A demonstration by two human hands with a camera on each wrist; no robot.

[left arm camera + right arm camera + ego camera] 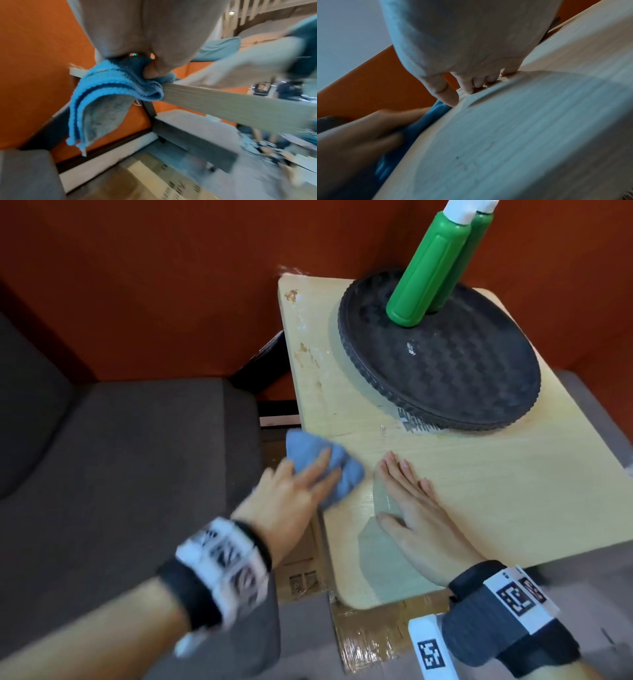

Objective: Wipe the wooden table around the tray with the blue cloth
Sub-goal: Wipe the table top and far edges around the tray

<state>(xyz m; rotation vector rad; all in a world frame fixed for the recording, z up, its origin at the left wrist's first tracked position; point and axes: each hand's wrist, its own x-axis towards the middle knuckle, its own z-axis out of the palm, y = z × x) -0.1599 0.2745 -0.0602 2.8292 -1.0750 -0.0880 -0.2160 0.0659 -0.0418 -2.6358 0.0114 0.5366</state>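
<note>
A light wooden table carries a round black tray at its far right. The bunched blue cloth lies on the table's left edge, partly hanging over it. My left hand lies on the cloth with its fingers stretched over the top. In the left wrist view the thumb is tucked into the blue cloth at the table edge. My right hand rests flat on the wood beside the cloth, fingers straight; in the right wrist view its fingertips touch the table.
Two green bottles stand on the tray. Brownish stains run along the table's left side. A grey sofa sits left of the table, an orange wall behind. A taped cardboard box lies below the near edge.
</note>
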